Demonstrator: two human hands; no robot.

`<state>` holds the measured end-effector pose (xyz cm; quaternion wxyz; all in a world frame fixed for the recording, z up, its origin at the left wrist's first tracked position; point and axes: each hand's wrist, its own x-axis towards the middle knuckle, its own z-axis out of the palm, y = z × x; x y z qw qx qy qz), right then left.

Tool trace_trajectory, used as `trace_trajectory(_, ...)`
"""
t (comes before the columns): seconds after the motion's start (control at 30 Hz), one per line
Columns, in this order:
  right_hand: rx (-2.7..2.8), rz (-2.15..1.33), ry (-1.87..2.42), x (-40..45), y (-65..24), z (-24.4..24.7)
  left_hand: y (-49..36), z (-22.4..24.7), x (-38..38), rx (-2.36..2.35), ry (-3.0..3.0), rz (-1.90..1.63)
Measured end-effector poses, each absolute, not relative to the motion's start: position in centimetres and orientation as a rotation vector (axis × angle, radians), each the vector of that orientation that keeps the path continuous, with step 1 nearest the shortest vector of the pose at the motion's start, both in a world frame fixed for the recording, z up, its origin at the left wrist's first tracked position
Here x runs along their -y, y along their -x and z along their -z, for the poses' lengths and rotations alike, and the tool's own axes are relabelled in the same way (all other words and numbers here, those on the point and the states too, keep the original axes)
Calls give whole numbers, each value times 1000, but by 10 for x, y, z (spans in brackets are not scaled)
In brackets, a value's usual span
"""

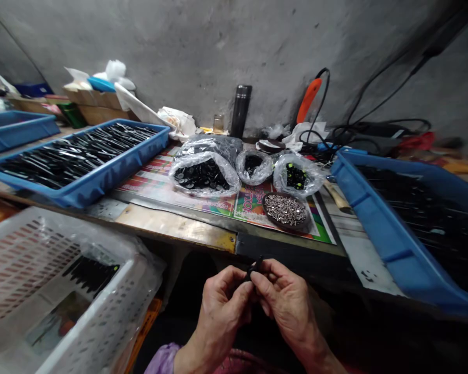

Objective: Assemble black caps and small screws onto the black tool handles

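My left hand point(222, 311) and my right hand point(288, 306) are held together below the bench edge. Their fingertips pinch a small black plastic part point(254, 268), partly hidden by my fingers. Ahead on the bench lie a clear bag of round black pieces point(200, 174), a dark dish of silver screws point(286, 210), and a bag of black pieces with yellow-green dots point(296, 176). To my left stands a white slotted plastic basket point(113, 296) holding black parts point(89, 272).
Blue trays of long black parts stand on the left point(101, 182) and right point(390, 228). A printed mat point(249, 213) covers the metal-edged bench point(171, 228). Against the concrete wall stand a black flask point(241, 111), an orange-handled corded tool point(309, 101), and tangled black cables point(374, 130).
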<state>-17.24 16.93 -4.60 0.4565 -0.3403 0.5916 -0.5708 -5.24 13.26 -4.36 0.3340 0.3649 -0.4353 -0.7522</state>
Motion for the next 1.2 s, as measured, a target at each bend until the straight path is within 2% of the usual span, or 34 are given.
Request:
trace_trajectory(0.17,-1520,1459,872,-167,172,49,54,46,-132,1125,-932,1949)
trace_trajectory(0.63,-1496,1278,1053,-172,180,48,51,47,-133,1105,-923,2003)
trace_trajectory(0.87,-1584,1373,1061,-173,175,61,53,44,-133,1088,-957,2012)
trace_trajectory(1.2,-1430,1308,1027,-173,193,41,46,36,-132,1053,-895,2215)
